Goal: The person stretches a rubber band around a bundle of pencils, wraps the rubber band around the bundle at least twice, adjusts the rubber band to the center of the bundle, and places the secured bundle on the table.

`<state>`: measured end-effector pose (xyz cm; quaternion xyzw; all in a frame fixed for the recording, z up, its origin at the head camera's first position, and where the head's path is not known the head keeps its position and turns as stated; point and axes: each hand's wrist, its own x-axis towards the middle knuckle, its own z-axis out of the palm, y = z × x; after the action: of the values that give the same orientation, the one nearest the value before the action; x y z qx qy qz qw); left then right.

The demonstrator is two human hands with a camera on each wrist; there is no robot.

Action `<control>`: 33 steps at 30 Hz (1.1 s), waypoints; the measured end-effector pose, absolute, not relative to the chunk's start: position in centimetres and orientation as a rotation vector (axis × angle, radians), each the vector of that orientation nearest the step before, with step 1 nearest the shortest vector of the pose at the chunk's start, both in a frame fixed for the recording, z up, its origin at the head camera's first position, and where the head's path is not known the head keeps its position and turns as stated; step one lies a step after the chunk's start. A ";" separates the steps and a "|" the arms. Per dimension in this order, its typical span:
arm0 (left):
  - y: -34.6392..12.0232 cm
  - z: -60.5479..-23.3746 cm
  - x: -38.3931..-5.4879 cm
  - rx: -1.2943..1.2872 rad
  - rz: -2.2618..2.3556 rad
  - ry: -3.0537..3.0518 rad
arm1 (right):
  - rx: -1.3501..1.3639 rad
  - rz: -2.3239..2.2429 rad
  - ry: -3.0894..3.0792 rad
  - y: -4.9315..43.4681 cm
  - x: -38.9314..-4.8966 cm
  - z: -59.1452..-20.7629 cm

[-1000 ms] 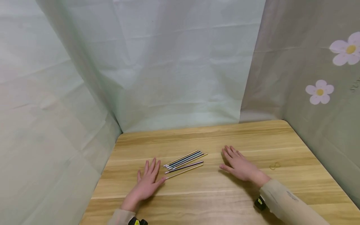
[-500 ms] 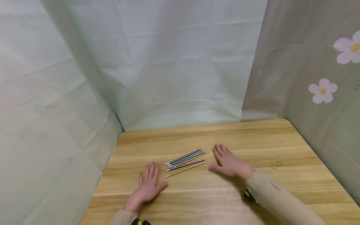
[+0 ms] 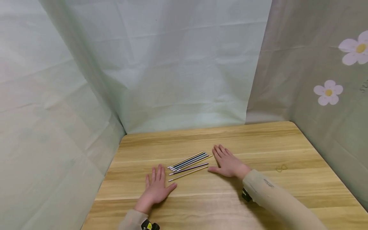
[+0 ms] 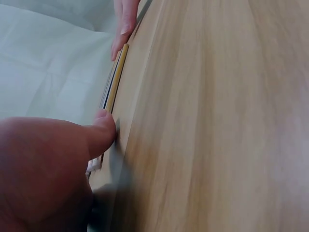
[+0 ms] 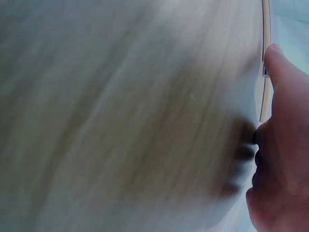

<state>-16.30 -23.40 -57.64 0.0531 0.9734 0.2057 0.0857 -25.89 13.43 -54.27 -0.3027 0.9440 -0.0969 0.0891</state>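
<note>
Several pencils (image 3: 188, 163) with white eraser ends lie slanted on the wooden table, mostly bunched, in yellow, black and teal. A yellow pencil (image 3: 188, 173) lies nearest the front, a little apart from the bunch. To their left is my left hand (image 3: 156, 188), fingers spread and straight, thumb pointing toward the eraser ends. My right hand (image 3: 228, 163) is flat with extended fingers just right of the pencils' other ends. In the left wrist view the thumb (image 4: 99, 133) overlaps the pencils. Neither hand grips anything.
A thin yellowish rubber band (image 3: 281, 168) lies on the table (image 3: 310, 188) to the right. Pale cloth (image 3: 184, 80) hangs behind and at both sides, with printed flowers (image 3: 328, 92) on the right. A dark wrist device (image 3: 150, 225) is on the left wrist.
My right hand has moved left, close to the pencils' right ends. My left hand has shifted slightly right, its thumb now below the nearest pencil's eraser end. The pencils stay put.
</note>
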 end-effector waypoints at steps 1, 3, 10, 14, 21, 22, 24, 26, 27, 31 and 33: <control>-23.2 -57.5 -16.3 0.156 0.609 2.903 | -0.901 -0.278 2.808 13.3 -25.9 -54.3; -22.7 -57.2 -16.2 0.150 0.594 2.907 | -0.910 -0.261 2.805 13.2 -25.9 -54.4; -21.3 -56.0 -16.0 0.128 0.674 2.914 | -0.950 -0.272 2.802 12.6 -25.8 -54.5; -21.0 -56.5 -16.3 0.111 0.642 2.940 | -0.981 -0.298 2.814 12.3 -25.7 -54.7; -20.7 -57.6 -16.9 0.066 0.573 2.951 | -0.973 -0.267 2.792 11.1 -25.1 -54.7; -20.7 -57.7 -17.0 0.062 0.569 2.950 | -0.966 -0.263 2.791 11.0 -25.1 -54.6; -20.6 -57.6 -16.9 0.061 0.567 2.956 | -0.953 -0.254 2.791 10.9 -25.0 -54.5; -20.5 -57.5 -16.9 0.060 0.559 2.953 | -0.950 -0.241 2.788 11.0 -25.0 -54.5; -20.4 -57.5 -16.8 0.059 0.558 2.951 | -0.951 -0.239 2.788 11.0 -24.9 -54.5; -20.2 -57.2 -16.5 0.049 0.579 2.944 | -0.948 -0.233 2.797 11.4 -24.8 -54.4; -20.0 -57.0 -16.3 0.050 0.595 2.944 | -0.948 -0.222 2.800 11.6 -24.8 -54.4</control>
<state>-16.35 -20.02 -57.02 0.0166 0.9777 0.1976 0.0686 -24.80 11.60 -54.35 -0.3186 0.9408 -0.0745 0.0882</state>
